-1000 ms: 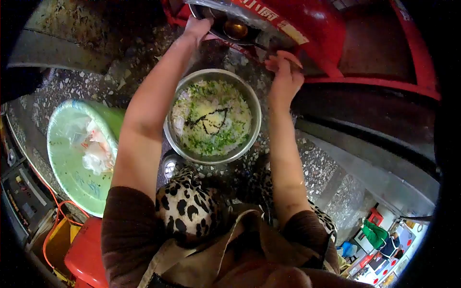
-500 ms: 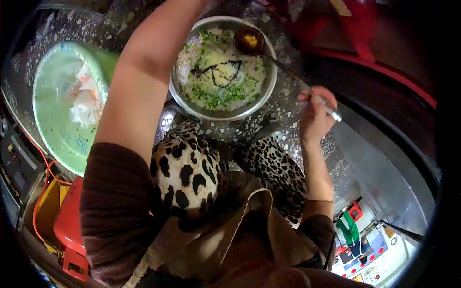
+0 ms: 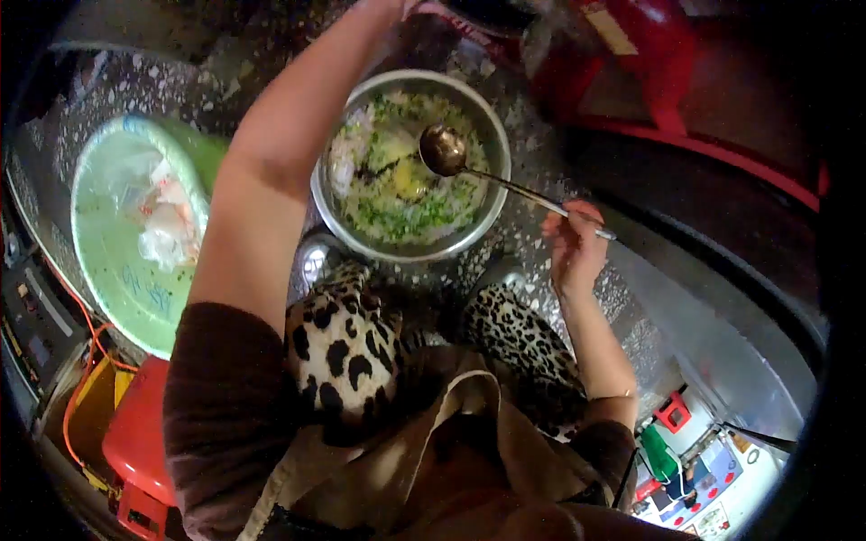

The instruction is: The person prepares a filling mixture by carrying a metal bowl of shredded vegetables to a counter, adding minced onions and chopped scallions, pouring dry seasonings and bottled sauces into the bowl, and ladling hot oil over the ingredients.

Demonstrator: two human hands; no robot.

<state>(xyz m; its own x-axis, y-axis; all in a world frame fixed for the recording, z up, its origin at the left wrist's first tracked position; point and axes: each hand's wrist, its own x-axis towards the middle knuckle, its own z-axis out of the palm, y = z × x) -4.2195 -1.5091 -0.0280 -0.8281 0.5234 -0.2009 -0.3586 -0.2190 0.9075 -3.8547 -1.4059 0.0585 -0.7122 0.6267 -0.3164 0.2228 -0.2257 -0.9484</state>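
My right hand (image 3: pixel 578 244) is closed around the handle of a metal ladle (image 3: pixel 444 151), whose bowl hangs over the mixture. Below it, a round steel basin (image 3: pixel 499 206) holds a pale mixture (image 3: pixel 424 209) with chopped green herbs, dark streaks and a yellow patch. At the top edge my left hand (image 3: pixel 393 8) is mostly cut off, and its fingers cannot be made out. It is beside a dark object with a pinkish rim (image 3: pixel 456 24), but whether it grips this is unclear.
A green tub (image 3: pixel 97 270) with plastic bags inside stands on the left. Below it is a red plastic stool (image 3: pixel 144 442). The basin sits on a speckled floor (image 3: pixel 541 126), between my legs in spotted trousers (image 3: pixel 338 356). A metal panel (image 3: pixel 713 298) runs along the right.
The ladle has moved left and down over the mixture. Its bowl, dark with yellow before, now shows bare metal. A brighter yellow patch shows in the mixture. My left hand has come partly into view.
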